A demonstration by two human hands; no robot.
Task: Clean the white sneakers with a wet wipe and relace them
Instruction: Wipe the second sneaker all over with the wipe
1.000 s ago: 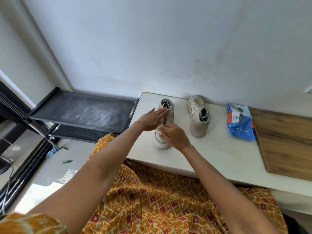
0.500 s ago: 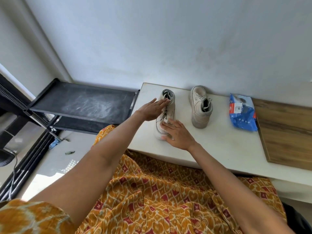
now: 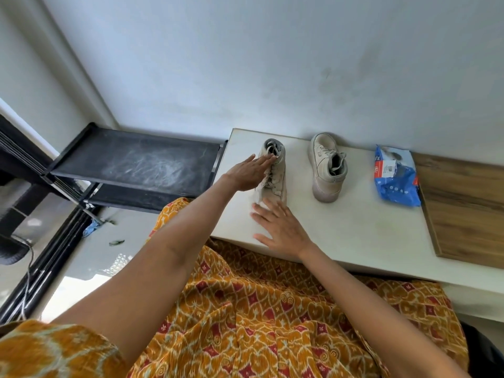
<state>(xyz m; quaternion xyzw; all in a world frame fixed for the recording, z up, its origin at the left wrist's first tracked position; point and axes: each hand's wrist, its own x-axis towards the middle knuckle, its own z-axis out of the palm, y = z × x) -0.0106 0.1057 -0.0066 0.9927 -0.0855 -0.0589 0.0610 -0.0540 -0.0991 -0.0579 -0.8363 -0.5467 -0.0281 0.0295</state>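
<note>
Two off-white sneakers stand on a white table (image 3: 341, 236). The left sneaker (image 3: 276, 173) points toward me, laces loose over its tongue. My left hand (image 3: 249, 174) lies flat against its left side, fingers straight, fingertips near the collar. My right hand (image 3: 278, 227) is spread flat, fingers straight, over the sneaker's toe and the table in front of it; the toe is hidden beneath it. The right sneaker (image 3: 328, 166) stands apart, laced, heel toward me. A blue wet-wipe pack (image 3: 395, 177) lies to its right.
A wooden board (image 3: 463, 208) covers the table's right end. A black dusty shelf rack (image 3: 136, 165) stands left of the table, against the grey wall. My orange patterned garment (image 3: 259, 323) fills the foreground below the table's near edge.
My right hand has drawn back from the sneaker's laces toward the toe and opened flat. My left hand stayed on the sneaker's side. The camera tilted upward slightly.
</note>
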